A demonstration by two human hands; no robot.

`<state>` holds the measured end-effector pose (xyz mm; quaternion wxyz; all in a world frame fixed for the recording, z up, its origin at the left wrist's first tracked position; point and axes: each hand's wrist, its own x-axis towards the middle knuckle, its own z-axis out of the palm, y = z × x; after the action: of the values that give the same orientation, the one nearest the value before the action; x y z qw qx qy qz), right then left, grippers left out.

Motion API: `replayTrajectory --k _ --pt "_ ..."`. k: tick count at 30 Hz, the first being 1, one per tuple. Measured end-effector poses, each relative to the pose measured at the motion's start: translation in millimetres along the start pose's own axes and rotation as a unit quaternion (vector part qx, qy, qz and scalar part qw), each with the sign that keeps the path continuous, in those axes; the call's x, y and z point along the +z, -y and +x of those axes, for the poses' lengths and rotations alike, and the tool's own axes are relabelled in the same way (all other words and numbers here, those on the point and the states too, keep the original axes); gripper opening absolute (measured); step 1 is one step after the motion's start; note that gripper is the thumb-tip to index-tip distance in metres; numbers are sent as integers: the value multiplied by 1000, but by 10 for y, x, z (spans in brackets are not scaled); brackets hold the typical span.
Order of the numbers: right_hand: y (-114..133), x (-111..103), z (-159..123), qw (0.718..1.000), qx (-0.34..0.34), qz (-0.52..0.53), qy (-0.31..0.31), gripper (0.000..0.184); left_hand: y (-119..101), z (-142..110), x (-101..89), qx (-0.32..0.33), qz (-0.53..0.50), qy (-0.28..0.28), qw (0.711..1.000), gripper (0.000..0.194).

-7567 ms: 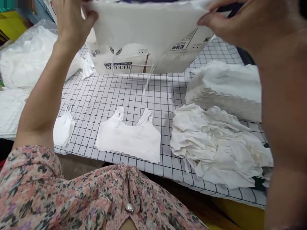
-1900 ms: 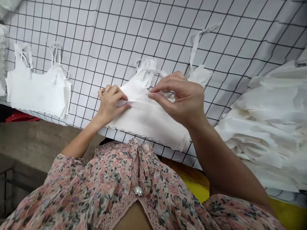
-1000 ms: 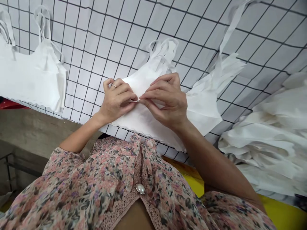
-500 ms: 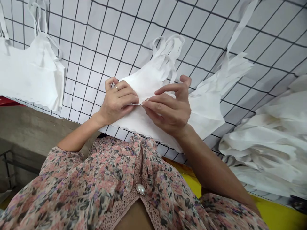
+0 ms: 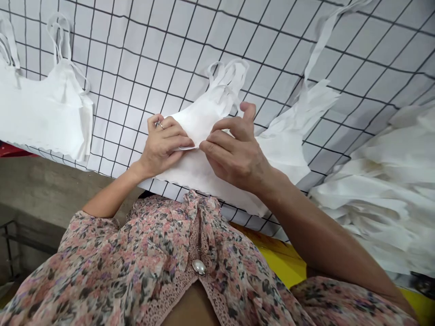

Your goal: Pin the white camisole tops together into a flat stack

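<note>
A white strappy top (image 5: 288,145) lies on the black-and-white checked table cover (image 5: 163,50) at the near edge, its scalloped hem toward me. My left hand (image 5: 163,147), with a ring on one finger, pinches a fold of the top's fabric near its middle. My right hand (image 5: 234,151) pinches the same fold just to the right, fingertips almost meeting those of the left. The top's thin straps (image 5: 226,74) point away from me; one long strap (image 5: 322,36) trails up to the right.
A second white top (image 5: 44,117) lies flat at the left near the table edge. A heap of white garments (image 5: 384,190) fills the right side. My floral blouse (image 5: 142,267) covers the lower view. Beneath the table edge shows a yellow surface (image 5: 282,260).
Earlier I held a top up in the air; it now lies on the table. In the last second both hands stay pinched together on the fold, with the right fingers curling in closer.
</note>
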<state>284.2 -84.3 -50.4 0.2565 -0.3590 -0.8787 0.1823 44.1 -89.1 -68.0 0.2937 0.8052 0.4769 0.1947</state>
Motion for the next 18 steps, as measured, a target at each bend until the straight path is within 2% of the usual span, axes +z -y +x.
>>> replayTrajectory --k 3,8,12,15,18 --pt "-80 -4 38 1000 -2 16 10 29 14 -14 -13 5 -29 -24 999 21" --pt "-258 -198 225 989 58 91 97 25 -21 25 -50 -28 -60 -30 997 17" --pt "-292 -243 404 982 39 114 144 18 -10 53 -66 -15 -55 -34 998 16" --pt "-302 -206 479 979 31 118 161 20 23 50 -59 -11 -42 -35 998 16" --pt "-430 -282 562 976 34 117 182 24 48 36 -37 3 -41 -46 998 15"
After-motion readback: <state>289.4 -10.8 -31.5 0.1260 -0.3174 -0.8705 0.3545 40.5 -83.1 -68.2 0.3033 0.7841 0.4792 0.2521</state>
